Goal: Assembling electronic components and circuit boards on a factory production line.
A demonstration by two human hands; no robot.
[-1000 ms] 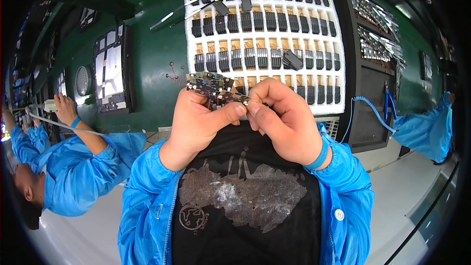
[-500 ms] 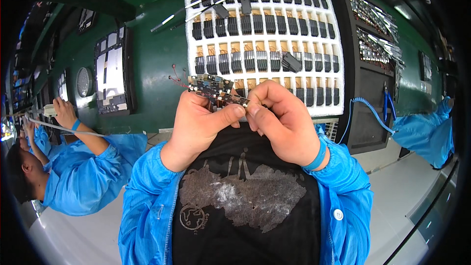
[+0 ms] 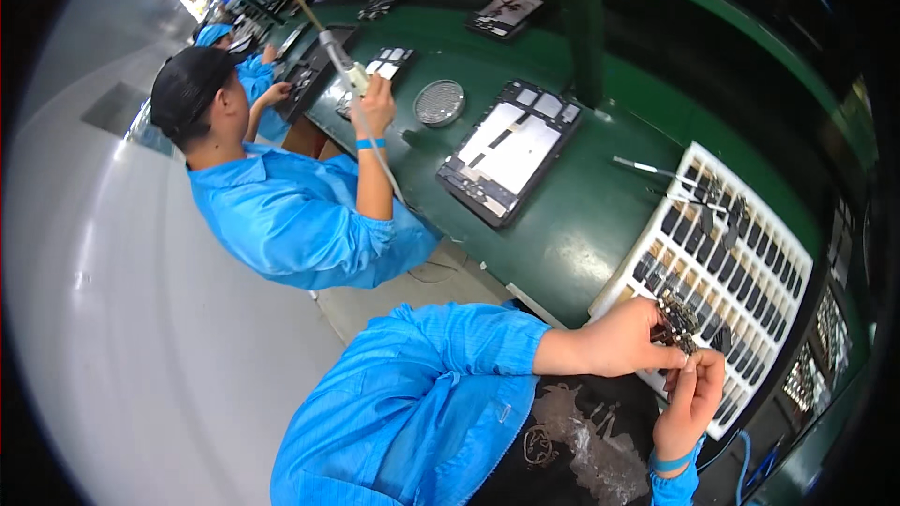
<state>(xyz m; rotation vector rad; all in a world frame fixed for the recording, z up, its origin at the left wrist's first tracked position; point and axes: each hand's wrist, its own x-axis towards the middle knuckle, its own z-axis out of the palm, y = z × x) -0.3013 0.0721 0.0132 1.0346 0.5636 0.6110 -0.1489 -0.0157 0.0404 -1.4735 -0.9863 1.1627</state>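
Observation:
My left hand (image 3: 626, 337) is closed around a small dark circuit board (image 3: 677, 315) with metallic parts on it. The thumb and fingers of my right hand (image 3: 692, 401) pinch the board's near end, where the fingertips of both hands meet. Both hands are over the near part of a white foam tray (image 3: 626, 272), whose slots hold rows of small black rectangular parts. Two boards with black blocks and thin strips lie across the tray's far end. My fingers hide part of the held board.
Left of the tray, a flat tablet-like device (image 3: 514, 152) with silvery panels lies on the green bench (image 3: 562, 248). Beyond it is a round dish (image 3: 439, 103). A co-worker in a blue jacket (image 3: 291, 211) sits to the left, holding a pale corded tool (image 3: 357, 79).
The view has swung left, so my hands and the tray now appear at lower right and more of the co-worker shows. Both hands still hold the circuit board.

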